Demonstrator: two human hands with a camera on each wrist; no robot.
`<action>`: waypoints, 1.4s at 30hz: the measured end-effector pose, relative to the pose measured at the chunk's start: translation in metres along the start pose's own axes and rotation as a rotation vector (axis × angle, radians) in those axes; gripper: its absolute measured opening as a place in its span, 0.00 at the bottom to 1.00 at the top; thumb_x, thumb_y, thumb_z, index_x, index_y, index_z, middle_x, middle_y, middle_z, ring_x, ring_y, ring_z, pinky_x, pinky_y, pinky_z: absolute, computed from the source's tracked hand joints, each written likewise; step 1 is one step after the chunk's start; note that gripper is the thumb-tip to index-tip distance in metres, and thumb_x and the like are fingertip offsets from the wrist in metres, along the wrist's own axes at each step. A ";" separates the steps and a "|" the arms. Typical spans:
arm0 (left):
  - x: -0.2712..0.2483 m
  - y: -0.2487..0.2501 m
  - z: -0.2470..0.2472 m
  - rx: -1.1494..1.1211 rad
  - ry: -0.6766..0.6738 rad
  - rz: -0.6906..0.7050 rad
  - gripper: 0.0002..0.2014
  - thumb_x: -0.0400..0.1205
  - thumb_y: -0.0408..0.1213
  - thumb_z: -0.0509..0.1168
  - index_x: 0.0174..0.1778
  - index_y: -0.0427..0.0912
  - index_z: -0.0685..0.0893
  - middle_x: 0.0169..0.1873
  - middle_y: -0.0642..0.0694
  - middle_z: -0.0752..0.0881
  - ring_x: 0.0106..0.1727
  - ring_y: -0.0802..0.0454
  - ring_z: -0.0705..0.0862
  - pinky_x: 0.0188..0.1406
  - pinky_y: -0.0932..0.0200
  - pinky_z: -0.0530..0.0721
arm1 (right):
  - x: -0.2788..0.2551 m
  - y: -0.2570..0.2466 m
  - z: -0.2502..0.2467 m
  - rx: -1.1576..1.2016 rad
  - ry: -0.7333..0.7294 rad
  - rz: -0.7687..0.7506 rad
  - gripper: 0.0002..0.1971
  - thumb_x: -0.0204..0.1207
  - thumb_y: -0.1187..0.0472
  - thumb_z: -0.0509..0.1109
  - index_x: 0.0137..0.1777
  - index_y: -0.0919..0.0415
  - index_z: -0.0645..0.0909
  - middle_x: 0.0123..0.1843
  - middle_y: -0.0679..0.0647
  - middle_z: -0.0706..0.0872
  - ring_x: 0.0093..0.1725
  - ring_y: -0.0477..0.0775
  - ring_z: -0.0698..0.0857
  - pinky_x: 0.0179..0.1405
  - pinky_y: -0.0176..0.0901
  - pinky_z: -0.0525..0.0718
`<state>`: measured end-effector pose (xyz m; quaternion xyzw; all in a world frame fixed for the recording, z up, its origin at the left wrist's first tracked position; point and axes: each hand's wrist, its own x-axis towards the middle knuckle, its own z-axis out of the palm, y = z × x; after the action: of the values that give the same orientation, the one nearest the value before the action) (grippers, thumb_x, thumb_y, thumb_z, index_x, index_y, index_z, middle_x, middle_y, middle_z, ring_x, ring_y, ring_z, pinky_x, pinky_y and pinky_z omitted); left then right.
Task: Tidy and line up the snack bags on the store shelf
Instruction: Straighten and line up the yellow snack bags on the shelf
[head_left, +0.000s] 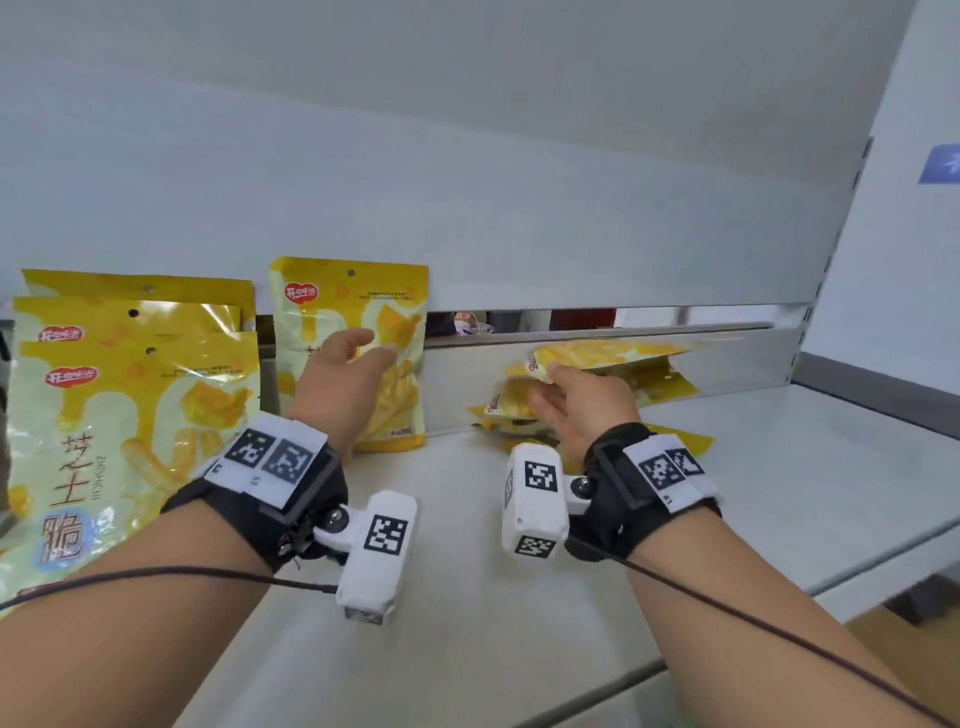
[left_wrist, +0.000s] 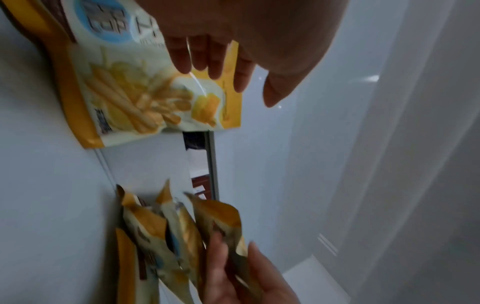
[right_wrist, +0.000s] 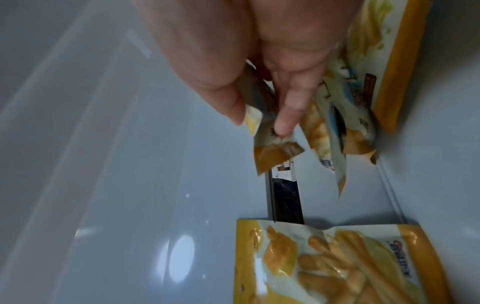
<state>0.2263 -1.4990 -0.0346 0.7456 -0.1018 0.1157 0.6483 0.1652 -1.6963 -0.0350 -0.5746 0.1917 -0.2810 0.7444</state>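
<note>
Yellow snack bags sit on a white shelf. One bag stands upright against the back panel. My left hand is open just in front of it, fingers straight; I cannot tell if they touch it. To the right, several bags lie in a loose pile. My right hand pinches one bag by its edge between thumb and forefinger. It is lifted above the pile and lies nearly flat.
A row of the same bags stands one behind another at the far left. A dark gap runs along the back of the shelf under the white back panel. The shelf's front edge slants off to the right.
</note>
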 end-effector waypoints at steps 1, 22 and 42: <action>0.004 -0.005 -0.004 0.052 0.018 -0.029 0.22 0.82 0.47 0.64 0.73 0.52 0.74 0.72 0.43 0.75 0.63 0.47 0.75 0.57 0.52 0.72 | 0.005 -0.003 -0.002 0.045 0.023 0.039 0.12 0.82 0.62 0.63 0.60 0.66 0.81 0.61 0.65 0.85 0.59 0.62 0.84 0.61 0.51 0.82; 0.044 -0.049 -0.027 0.162 0.172 -0.165 0.32 0.77 0.37 0.70 0.77 0.43 0.67 0.63 0.39 0.83 0.61 0.35 0.83 0.62 0.39 0.81 | -0.033 0.042 0.056 -0.132 -0.444 0.159 0.05 0.79 0.67 0.64 0.44 0.57 0.76 0.39 0.54 0.81 0.35 0.50 0.80 0.32 0.39 0.81; 0.001 -0.043 -0.047 -0.115 0.066 -0.056 0.14 0.85 0.48 0.58 0.40 0.54 0.88 0.37 0.55 0.92 0.35 0.60 0.89 0.32 0.64 0.83 | -0.008 0.061 0.058 -0.071 -0.449 -0.167 0.22 0.83 0.50 0.61 0.55 0.73 0.76 0.60 0.81 0.77 0.53 0.78 0.80 0.66 0.70 0.76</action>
<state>0.2386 -1.4465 -0.0684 0.7054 -0.0657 0.1160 0.6961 0.2065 -1.6373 -0.0787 -0.6625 -0.0171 -0.1996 0.7218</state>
